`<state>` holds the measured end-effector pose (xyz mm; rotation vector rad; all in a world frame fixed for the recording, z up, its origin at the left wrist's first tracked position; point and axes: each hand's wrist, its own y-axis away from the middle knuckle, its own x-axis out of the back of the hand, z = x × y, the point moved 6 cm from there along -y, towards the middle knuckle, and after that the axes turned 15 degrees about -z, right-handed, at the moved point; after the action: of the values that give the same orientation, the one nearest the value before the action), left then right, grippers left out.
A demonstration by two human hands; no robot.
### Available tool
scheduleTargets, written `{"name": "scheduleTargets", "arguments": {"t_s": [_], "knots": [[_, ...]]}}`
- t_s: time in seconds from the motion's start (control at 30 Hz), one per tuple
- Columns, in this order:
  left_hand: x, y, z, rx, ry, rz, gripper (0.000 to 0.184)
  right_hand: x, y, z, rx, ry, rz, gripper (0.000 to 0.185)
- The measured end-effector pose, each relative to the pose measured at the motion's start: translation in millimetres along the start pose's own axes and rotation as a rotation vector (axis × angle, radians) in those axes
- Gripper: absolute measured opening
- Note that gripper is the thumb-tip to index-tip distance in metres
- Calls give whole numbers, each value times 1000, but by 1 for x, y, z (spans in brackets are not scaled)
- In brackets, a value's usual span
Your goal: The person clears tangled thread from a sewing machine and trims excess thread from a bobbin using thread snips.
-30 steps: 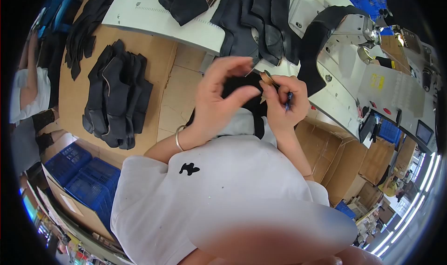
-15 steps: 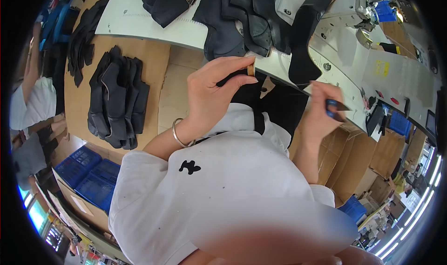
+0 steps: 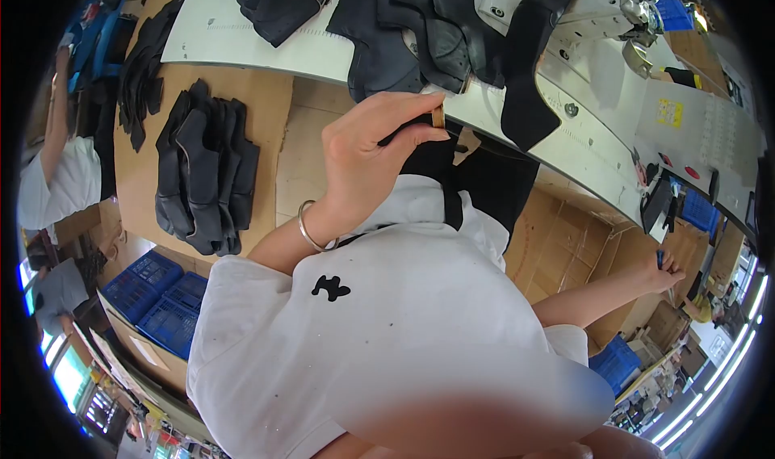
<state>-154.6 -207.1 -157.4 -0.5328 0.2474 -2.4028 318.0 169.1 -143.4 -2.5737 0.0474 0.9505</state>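
My left hand [image 3: 363, 148] is raised in front of the table's near edge. Thumb and fingers pinch a small tan-gold round piece [image 3: 437, 117], like a spool seen edge-on; its exact kind is unclear. Out to the far right, above a cardboard box, my right hand [image 3: 663, 273] is closed around a small blue-handled cutting tool [image 3: 659, 259], mostly hidden in the fist. Just beyond my left hand, black padded pieces [image 3: 395, 39] overlap on the white table [image 3: 323, 59]. One curved black piece [image 3: 529, 96] hangs over the table edge under the sewing machine [image 3: 605, 15].
Left of me, a stack of black padded pieces [image 3: 206, 176] lies on a cardboard-covered surface [image 3: 137, 192]. Blue crates [image 3: 153, 289] stand below it. An open cardboard box [image 3: 565, 241] is under the table at right. Another person in white [image 3: 69, 180] works at far left.
My right hand has swung from beside the table edge outward to the far right with the blue-handled tool. My left hand stays nearly in place, still pinching the small round piece.
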Motion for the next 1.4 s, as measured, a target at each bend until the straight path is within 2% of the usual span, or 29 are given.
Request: {"name": "scheduleTargets", "arguments": {"t_s": [0.07, 0.13, 0.17, 0.2, 0.3, 0.37, 0.4, 0.5, 0.53, 0.63, 0.67, 0.77, 0.8, 0.9, 0.97, 1.03, 1.17, 1.23, 1.3, 1.37, 1.4], "knots": [[-3, -2, 3, -14, -20, -28, 34, -13, 22, -15, 148, 411, 224, 13], [-9, -3, 8, -31, -29, -50, 33, -83, 61, -7, 222, 894, -48, 22], [-12, -3, 10, -49, -48, -52, 33, -139, 95, 7, 161, 975, -138, 31], [-17, -4, 14, -69, -65, -63, 33, -185, 130, 31, -10, 869, -375, 36], [-27, -10, 28, -161, -111, -99, 32, -250, 235, 100, -814, 385, -909, 58], [-30, -10, 33, -203, -154, -108, 32, -274, 288, 123, -1060, 262, -1245, 79], [-28, -9, 33, -209, -183, -108, 33, -279, 292, 129, -1081, 330, -1280, 62], [-23, -5, 32, -179, -173, -90, 34, -270, 279, 130, -1117, 719, -1258, 36], [-23, -4, 31, -165, -148, -86, 35, -272, 279, 129, -1030, 666, -1354, 15], [-26, -3, 25, -154, -112, -91, 35, -267, 274, 120, -1002, 577, -1452, 10], [-28, -4, 25, -161, -109, -95, 35, -268, 266, 112, -992, 662, -1382, 7], [-30, -5, 26, -165, -92, -114, 35, -248, 258, 119, -1235, 379, -1174, 8], [-29, -7, 25, -154, -78, -117, 34, -232, 258, 124, -1117, 184, -999, 9], [-25, -6, 18, -108, -51, -105, 33, -231, 223, 110, -1051, -630, -750, 14], [-23, -7, 15, -99, -50, -98, 33, -215, 187, 87, -858, -655, -584, 18], [-21, -7, 14, -106, -57, -91, 32, -204, 152, 61, -743, -802, -534, 21], [-22, -7, 11, -89, -40, -100, 32, -104, 59, -10, -491, -531, -408, 27], [-22, -8, 11, -94, -41, -106, 32, -41, 19, -50, -384, -372, -268, 29], [-21, -8, 8, -82, -33, -117, 32, 72, -40, -104, -332, -292, -170, 34], [-22, -9, 6, -77, -24, -127, 31, 173, -62, -167, -143, 116, 272, 17], [-22, -10, 5, -78, -21, -133, 31, 241, -82, -209, -76, 171, 303, 19]]}}
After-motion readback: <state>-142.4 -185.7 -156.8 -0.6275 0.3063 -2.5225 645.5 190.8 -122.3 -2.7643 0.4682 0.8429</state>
